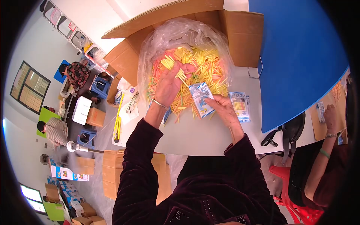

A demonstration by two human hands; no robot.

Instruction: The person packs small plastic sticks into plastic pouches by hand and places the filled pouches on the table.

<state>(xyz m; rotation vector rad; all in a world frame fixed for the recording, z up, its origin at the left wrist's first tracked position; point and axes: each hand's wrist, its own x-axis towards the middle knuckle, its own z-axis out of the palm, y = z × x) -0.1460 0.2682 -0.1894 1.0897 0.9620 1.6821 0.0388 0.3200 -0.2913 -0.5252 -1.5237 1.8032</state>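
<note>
Several thin yellow sticks (173, 67) are held in my left hand (169, 84), above the front left of a large pile of yellow, orange and pink sticks (206, 63). The pile lies in a clear plastic bag (180, 30) inside an open cardboard box (243, 37). My right hand (224, 112) pinches a small blue and white printed packet (201, 100) by its right side, just right of the left hand. Some loose sticks lie under the packet. More packets (240, 107) rest on the table right of my right hand.
Eyeglasses (132, 104) and a yellow cutter (117, 129) lie on the white table (180, 138) at left. A blue partition (296, 56) and a black bag (293, 129) are at right. A co-worker's arm (324, 150) is beyond; two people sit far left.
</note>
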